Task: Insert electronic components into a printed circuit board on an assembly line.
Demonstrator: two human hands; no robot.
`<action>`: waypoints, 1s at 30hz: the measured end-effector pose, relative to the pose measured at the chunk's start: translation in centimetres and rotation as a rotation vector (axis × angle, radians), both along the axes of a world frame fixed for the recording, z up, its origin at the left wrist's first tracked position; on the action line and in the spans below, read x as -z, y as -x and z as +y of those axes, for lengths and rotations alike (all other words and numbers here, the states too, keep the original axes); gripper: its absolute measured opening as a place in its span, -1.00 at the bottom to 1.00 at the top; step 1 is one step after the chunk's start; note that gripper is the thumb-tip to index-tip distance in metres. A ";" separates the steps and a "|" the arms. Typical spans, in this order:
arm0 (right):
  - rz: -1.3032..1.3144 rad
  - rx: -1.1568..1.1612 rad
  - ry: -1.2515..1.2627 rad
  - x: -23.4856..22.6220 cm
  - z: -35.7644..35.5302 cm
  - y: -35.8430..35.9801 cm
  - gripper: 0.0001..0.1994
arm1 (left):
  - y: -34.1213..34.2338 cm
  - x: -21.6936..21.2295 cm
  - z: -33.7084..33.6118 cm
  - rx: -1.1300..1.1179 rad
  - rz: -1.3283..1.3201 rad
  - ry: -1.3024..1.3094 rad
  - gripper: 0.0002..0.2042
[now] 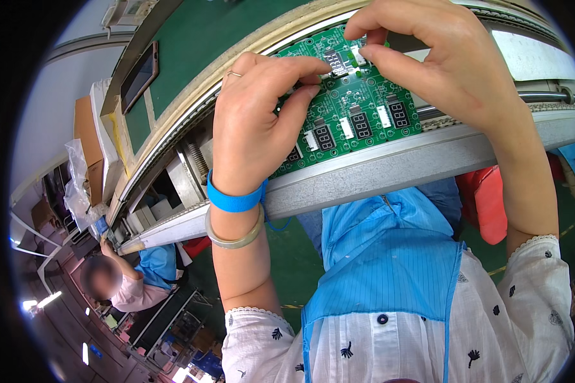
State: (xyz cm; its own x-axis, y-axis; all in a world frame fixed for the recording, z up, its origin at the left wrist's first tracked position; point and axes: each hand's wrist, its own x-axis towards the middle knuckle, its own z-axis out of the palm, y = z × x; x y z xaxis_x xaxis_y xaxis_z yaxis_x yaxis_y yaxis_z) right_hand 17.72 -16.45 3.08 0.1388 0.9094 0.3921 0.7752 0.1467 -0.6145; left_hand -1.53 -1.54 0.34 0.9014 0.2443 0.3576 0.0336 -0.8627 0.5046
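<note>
A green circuit board [335,102] lies on the rail in front of me, carrying black digit displays [362,126] and white connectors [346,127]. My left hand [255,115] is over the board's left part, thumb and index finger drawn together beside an upper digit display [334,62]. What they pinch, if anything, is too small to name. Above the board's upper right, my right hand [437,57] curls its thumb and index finger by another white connector [358,55]; whatever is between them is hidden. Small green parts [354,64] sit close to these fingertips.
A metal rail [390,159] runs along the near side of the board. Beyond, a phone-like device [140,76] rests on a green surface [191,48]. A cardboard box [89,140] stands at the left. Another person [137,281] sits farther down the line.
</note>
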 end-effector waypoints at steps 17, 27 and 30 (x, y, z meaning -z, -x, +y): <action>0.014 -0.003 0.016 0.0 0.0 -0.1 -0.84 | -0.1 0.1 0.0 -0.005 -0.005 -0.020 -0.78; 0.009 -0.003 0.028 0.0 -0.1 -0.2 -0.84 | -0.3 -0.1 -0.1 0.012 0.009 -0.048 -0.77; -0.008 0.001 0.026 -0.2 0.0 -0.2 -0.84 | -0.3 -0.3 -0.1 0.014 -0.015 -0.040 -0.79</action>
State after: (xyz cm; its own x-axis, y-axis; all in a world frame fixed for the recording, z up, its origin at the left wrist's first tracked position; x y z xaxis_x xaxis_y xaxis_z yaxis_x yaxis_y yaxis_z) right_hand 17.96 -16.49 3.33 0.1362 0.9194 0.3691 0.7803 0.1300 -0.6118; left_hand -1.23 -1.67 0.64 0.8989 0.2168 0.3808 0.0137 -0.8825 0.4701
